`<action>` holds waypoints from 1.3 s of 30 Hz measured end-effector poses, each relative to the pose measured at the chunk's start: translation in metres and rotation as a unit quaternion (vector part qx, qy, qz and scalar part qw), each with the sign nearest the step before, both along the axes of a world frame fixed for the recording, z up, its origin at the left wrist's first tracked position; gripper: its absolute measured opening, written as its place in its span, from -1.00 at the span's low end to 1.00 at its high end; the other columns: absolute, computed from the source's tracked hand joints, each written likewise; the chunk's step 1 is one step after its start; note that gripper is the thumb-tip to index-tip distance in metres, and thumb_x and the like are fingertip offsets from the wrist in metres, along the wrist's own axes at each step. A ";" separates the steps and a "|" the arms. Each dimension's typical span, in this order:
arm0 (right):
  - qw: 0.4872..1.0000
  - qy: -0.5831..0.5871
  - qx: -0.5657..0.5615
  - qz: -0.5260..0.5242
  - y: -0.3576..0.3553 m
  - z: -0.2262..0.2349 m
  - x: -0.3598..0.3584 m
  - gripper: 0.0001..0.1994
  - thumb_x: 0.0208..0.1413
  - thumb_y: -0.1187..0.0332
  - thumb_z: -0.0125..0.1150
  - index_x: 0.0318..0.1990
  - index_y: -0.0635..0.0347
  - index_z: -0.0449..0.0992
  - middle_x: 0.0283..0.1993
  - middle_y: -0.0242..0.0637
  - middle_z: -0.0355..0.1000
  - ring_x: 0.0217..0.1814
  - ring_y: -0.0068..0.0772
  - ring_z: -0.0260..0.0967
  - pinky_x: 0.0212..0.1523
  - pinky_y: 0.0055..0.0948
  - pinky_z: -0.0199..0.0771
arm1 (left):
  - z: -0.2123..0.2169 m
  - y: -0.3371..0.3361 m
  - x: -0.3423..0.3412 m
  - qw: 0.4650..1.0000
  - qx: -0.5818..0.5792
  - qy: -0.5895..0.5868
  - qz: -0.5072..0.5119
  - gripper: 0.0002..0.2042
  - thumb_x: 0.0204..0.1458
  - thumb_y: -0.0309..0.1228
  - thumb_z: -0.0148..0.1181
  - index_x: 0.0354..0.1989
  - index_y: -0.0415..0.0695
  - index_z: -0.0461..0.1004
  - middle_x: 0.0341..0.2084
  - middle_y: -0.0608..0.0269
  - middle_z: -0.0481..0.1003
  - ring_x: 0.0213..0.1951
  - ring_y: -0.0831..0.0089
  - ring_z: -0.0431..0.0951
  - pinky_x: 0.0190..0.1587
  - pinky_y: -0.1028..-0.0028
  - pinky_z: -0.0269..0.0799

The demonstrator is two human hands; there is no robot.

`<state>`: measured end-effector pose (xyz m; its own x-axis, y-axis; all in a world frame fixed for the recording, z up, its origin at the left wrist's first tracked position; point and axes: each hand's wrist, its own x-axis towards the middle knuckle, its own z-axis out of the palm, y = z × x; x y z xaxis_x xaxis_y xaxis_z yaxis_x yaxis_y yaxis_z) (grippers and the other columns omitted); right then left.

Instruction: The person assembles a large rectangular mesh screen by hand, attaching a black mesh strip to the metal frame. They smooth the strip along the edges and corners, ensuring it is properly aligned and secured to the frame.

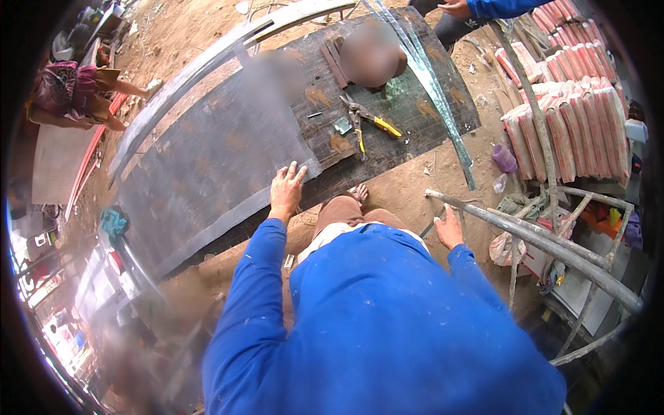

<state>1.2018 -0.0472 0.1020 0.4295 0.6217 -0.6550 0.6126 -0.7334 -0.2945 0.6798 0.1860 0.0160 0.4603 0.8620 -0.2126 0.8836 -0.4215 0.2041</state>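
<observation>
Grey metal mesh sheet [207, 166] lies flat on the sandy ground across the left and centre of the frame, its near edge running down toward the lower left. The person's left hand [286, 188] rests palm down on that edge, fingers spread and gripping nothing. The right hand [448, 228] sits lower right of centre, open, its fingers just beside the end of a grey metal pipe [532, 242] that slants away toward the right rim; whether it actually touches the pipe I cannot tell. Both sleeves are bright blue, and a bare foot [358, 193] shows between the hands at the sheet's edge.

Beyond the mesh, in the upper middle, a darker grid panel [415, 111] carries a pair of yellow-handled snips [370, 119] and a small grey metal piece [343, 125] just beside them. A long strip of glass-like material [432, 86] crosses the panel diagonally from the top toward the right. A curved metal rail [200, 66] borders the sheet at the upper left.

At the upper right, stacked reddish roof tiles [574, 117] stand near a thin wooden pole [532, 111]. Another person's hand [456, 8], also in a blue sleeve, shows at the top edge.
</observation>
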 end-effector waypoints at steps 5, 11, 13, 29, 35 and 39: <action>0.994 0.000 0.056 -0.093 -0.005 0.006 -0.009 -0.20 0.43 0.13 0.29 0.75 0.12 0.20 0.39 0.27 0.58 0.44 0.28 0.58 0.54 0.13 0.46 | -0.002 0.016 0.000 0.997 0.020 -0.070 -0.041 -0.32 0.19 -0.24 0.56 0.54 0.15 0.55 0.48 0.15 0.58 0.34 0.06 0.59 0.41 0.14 0.58; 0.996 -0.039 0.014 -0.083 -0.012 -0.002 0.015 -0.20 0.37 0.13 0.34 0.71 0.11 0.27 0.20 0.18 0.74 0.33 0.26 0.68 0.43 0.09 0.59 | -0.003 0.011 -0.005 0.996 0.013 -0.070 -0.050 -0.33 0.13 -0.27 0.61 0.48 0.03 0.60 0.44 0.08 0.61 0.28 0.06 0.62 0.40 0.19 0.58; 0.993 -0.085 0.046 -0.061 -0.004 -0.008 0.036 -0.23 0.36 0.14 0.35 0.68 0.13 0.32 0.17 0.14 0.75 0.29 0.21 0.70 0.38 0.08 0.63 | 0.003 0.014 -0.003 0.996 0.005 -0.063 -0.064 -0.32 0.14 -0.28 0.61 0.50 0.03 0.58 0.46 0.08 0.59 0.28 0.06 0.61 0.40 0.19 0.57; 0.995 0.081 0.049 -0.042 0.216 -0.119 0.254 0.16 0.18 -0.53 0.38 0.55 0.45 0.47 0.51 0.37 0.51 0.63 0.28 0.44 0.62 0.04 0.41 | 0.060 -0.127 0.125 0.965 -0.028 -0.063 0.252 -0.36 0.29 -0.44 0.39 0.57 -0.19 0.47 0.49 -0.22 0.51 0.51 -0.24 0.44 0.56 0.01 0.37; 0.944 0.310 0.104 -0.053 0.210 -0.147 0.257 -0.60 0.44 -0.02 0.46 -0.08 0.21 0.75 -0.31 -0.34 0.68 -0.31 -0.47 0.60 -0.22 -0.27 0.62 | 0.134 -0.225 0.221 0.812 -0.281 -0.090 0.503 -0.41 0.24 -0.22 0.49 0.41 -0.23 0.64 0.21 -0.27 0.72 0.17 -0.12 0.79 0.29 0.12 0.67; 0.942 0.328 0.064 -0.025 0.210 -0.121 0.283 -0.70 0.61 0.07 0.25 0.07 0.14 0.58 -0.38 -0.33 0.63 -0.51 -0.45 0.59 -0.48 -0.34 0.65 | 0.141 -0.242 0.229 0.811 -0.317 -0.067 0.487 -0.41 0.25 -0.08 0.45 0.36 -0.20 0.70 0.24 -0.21 0.72 0.27 -0.10 0.75 0.38 0.12 0.62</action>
<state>1.4845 0.1632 -0.0187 -0.0104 0.7026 -0.7115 0.2336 -0.6902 -0.6849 0.9084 -0.0564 0.1571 -0.3181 0.5682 -0.7589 0.6865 0.6901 0.2290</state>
